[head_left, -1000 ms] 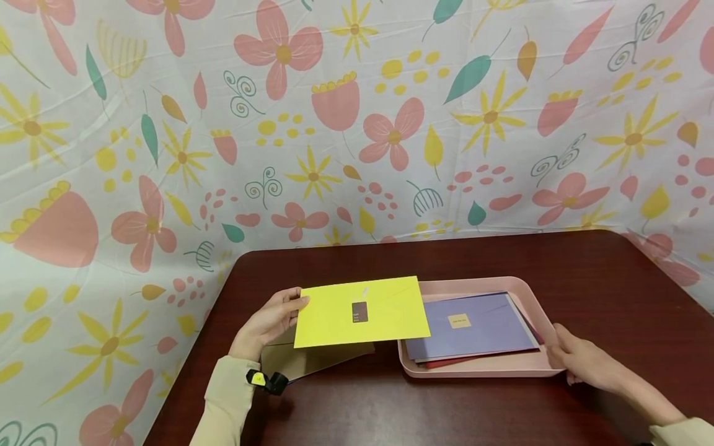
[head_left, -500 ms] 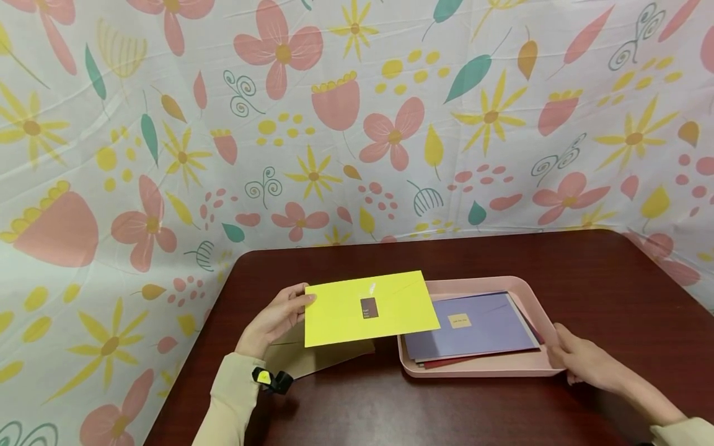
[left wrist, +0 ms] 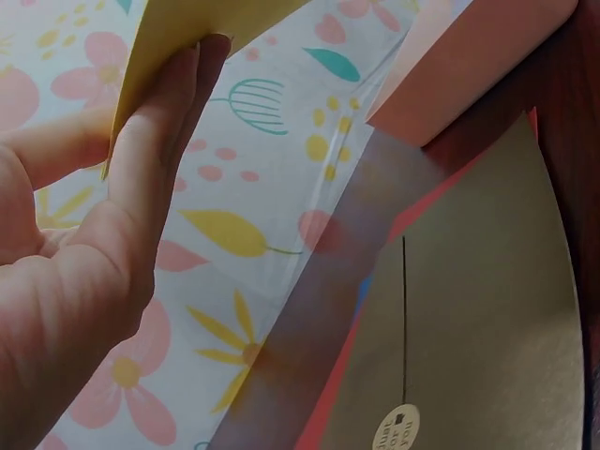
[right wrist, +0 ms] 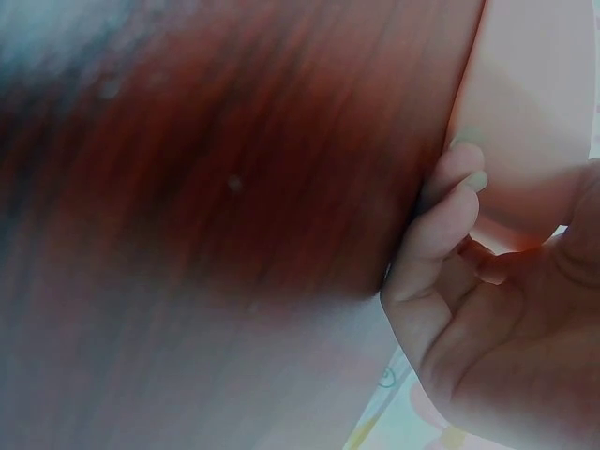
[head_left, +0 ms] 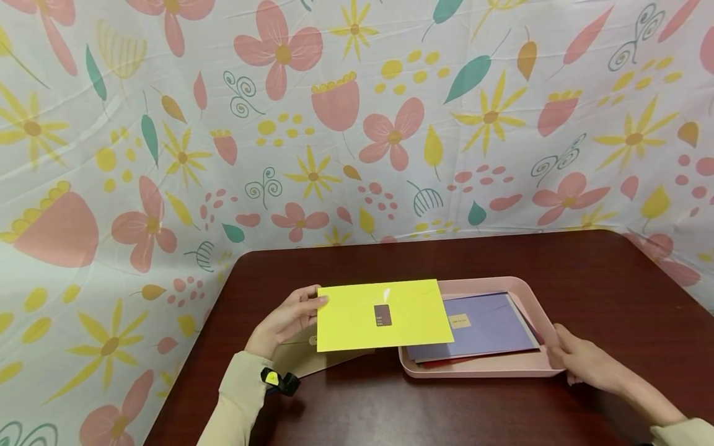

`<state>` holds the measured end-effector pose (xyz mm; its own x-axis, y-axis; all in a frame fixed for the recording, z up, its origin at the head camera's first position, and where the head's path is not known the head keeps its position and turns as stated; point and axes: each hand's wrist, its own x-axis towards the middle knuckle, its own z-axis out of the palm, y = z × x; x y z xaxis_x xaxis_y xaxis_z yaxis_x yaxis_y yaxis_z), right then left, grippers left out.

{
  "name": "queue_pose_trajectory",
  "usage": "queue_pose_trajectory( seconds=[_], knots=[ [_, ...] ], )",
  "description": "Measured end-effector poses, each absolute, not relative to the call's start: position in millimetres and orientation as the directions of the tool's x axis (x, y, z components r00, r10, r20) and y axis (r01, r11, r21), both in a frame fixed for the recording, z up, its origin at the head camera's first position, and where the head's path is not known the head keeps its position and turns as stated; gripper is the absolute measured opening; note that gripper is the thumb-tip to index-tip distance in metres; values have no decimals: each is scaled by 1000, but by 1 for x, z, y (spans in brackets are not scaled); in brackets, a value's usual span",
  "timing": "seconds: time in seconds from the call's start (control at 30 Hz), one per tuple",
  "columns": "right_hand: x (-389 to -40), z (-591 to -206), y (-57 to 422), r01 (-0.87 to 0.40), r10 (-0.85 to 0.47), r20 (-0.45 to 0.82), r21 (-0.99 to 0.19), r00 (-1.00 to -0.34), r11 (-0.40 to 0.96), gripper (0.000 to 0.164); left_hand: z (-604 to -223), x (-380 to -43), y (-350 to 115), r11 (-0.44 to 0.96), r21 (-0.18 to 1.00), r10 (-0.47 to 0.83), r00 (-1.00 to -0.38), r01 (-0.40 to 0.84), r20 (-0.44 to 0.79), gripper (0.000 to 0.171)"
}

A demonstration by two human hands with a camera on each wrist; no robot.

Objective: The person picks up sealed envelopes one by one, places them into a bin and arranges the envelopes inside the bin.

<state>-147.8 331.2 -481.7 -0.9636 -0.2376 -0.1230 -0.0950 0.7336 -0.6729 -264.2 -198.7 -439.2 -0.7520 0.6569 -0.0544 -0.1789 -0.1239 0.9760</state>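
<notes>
A yellow envelope (head_left: 357, 319) with a small brown label is pinched at its left edge by my left hand (head_left: 287, 319), thumb on top and fingers beneath. Its right end overlaps the pink tray (head_left: 474, 373) in the head view. Inside that tray lies a purple envelope (head_left: 496, 322) with a cream label, on top of other envelopes. My right hand (head_left: 586, 359) grips the tray's right side; in the right wrist view its fingers (right wrist: 445, 220) curl under the tray's wall. Below the left hand, a brown envelope (left wrist: 478, 272) with a round sticker lies over red and blue ones.
The dark wooden table (head_left: 446, 409) carries everything, the brown envelope's pile on the left and the tray on the right. A flower-patterned cloth (head_left: 357, 124) hangs behind and to the left of it.
My left hand has carried the yellow envelope rightward, farther over the tray's left side. The envelope rose slightly and then came down a little. The right hand and tray have stayed put.
</notes>
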Motion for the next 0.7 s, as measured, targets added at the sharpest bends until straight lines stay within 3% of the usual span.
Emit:
queue_pose_trajectory(
  seconds=[0.7],
  knots=[
    [-147,-480,329,-76,-217,-131,-667,-967,741,14,-448,-263,-177,-160,960,690,-722,-229,-58,9]
  ],
)
